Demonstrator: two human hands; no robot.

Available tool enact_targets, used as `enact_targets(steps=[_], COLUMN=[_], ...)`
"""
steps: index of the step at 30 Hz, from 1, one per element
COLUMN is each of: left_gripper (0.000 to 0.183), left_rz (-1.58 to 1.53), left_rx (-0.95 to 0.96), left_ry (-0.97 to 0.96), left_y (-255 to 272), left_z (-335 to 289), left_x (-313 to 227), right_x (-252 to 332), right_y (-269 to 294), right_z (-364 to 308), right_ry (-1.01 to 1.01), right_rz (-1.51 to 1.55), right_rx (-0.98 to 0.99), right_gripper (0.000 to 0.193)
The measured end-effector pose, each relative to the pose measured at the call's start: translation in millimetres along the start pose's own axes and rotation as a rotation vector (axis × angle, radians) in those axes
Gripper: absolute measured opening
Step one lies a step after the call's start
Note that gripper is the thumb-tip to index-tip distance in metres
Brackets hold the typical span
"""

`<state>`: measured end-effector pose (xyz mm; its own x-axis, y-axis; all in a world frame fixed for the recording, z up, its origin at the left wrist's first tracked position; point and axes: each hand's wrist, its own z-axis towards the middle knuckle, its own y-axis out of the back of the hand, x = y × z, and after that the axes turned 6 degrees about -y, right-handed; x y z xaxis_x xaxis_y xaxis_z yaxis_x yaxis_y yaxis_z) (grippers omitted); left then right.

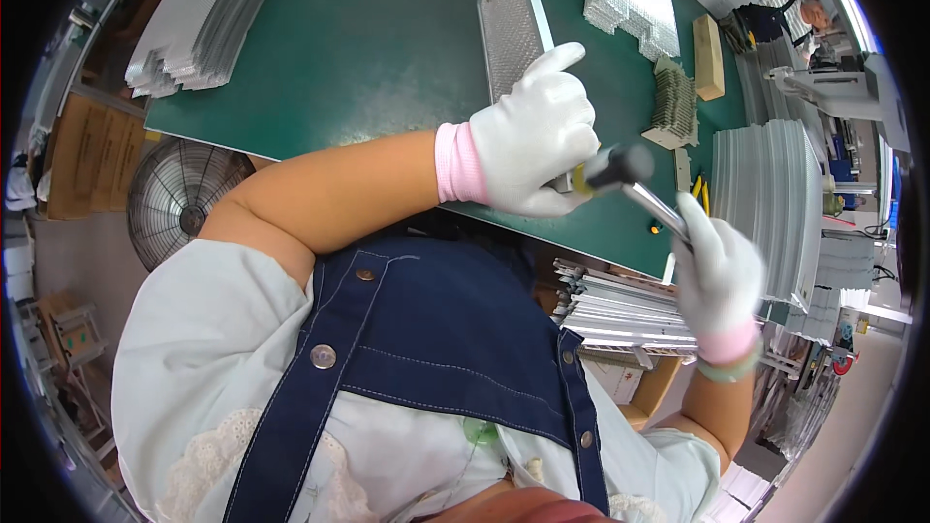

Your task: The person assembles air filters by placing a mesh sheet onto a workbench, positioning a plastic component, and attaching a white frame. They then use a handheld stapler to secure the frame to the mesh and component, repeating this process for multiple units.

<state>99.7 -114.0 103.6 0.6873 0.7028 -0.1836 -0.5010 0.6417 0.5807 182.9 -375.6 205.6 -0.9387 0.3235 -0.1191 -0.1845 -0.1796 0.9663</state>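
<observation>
My left hand point(542, 136), in a white glove with a pink cuff, is closed around the near end of a thin perforated metal panel point(513, 29). The panel stands on edge on the green table, with a pale frame strip along its side. In my right hand point(719, 276), gloved the same way and smeared by motion, is a mallet point(620, 167) gripped by its metal handle. Its head, black with a yellow end, is right beside the left hand's fingers. Whether the head touches the panel is hidden.
On the green table point(368, 58) lie stacked metal sheets point(208, 15), silvery mesh panels point(632, 0), a wooden block point(708, 58) and a bundle of small ridged strips point(670, 105). Tall panel stacks point(765, 208) stand at right. A fan point(189, 199) is at left; another person point(775, 24) is far right.
</observation>
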Motion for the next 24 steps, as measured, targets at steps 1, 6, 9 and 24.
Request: enact_targets(steps=[1,6,9,24], left_gripper=[0.031,0.041,0.047,0.035], left_rz=[0.003,-0.049,0.021,0.127], left_rx=[-0.016,0.034,0.168,0.150], left_ry=[-0.006,-0.038,0.005,0.016], left_y=[2.0,4.2,13.5,-12.3], left_z=[-0.5,3.1,10.7,31.1], left_x=[-0.5,5.1,2.4,13.2], right_x=[-5.0,-47.3,-77.0,-181.7], right_y=[-14.6,-168.3,-227.1,138.8], right_z=[-5.8,-27.1,-20.4,162.3], right_ry=[-0.084,-0.560,-0.590,-0.435], right_rz=[0.120,0.437,0.412,1.179], right_rx=[-0.004,-0.167,-0.094,-0.816], right_gripper=[0.049,0.045,0.031,0.026])
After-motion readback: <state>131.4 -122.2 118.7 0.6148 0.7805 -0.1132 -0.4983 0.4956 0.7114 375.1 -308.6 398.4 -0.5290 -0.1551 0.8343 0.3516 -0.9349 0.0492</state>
